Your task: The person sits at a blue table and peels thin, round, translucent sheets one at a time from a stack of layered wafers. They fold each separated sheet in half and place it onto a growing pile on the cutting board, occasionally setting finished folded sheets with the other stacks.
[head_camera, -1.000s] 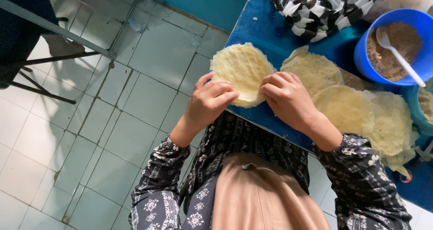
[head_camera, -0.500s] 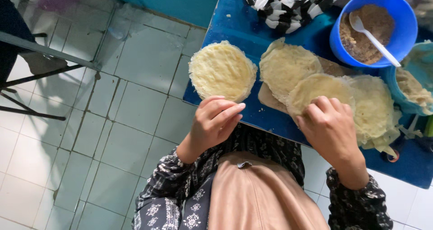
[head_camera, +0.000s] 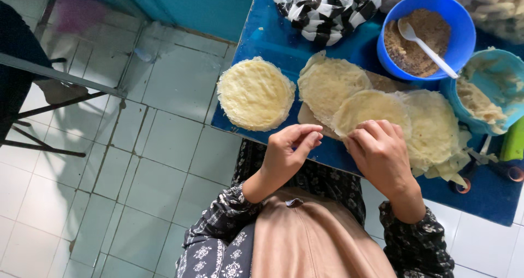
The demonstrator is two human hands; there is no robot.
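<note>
Left hand (head_camera: 289,152): empty, fingers curled, just off the worktop (head_camera: 273,43) edge.
Right hand (head_camera: 379,150): fingertips pinching the nearest wrapper (head_camera: 365,108), likely to lift it.
Lone wrapper (head_camera: 255,93): flat, apart from overlapping ones.

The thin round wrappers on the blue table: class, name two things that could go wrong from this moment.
1. The single wrapper lies at the edge of the blue table, partly overhanging; a nudge might drop it to the floor tiles.
2. The right hand pinches the rim of an overlapping wrapper; lifting it fast may tear it or drag its neighbours.
</note>
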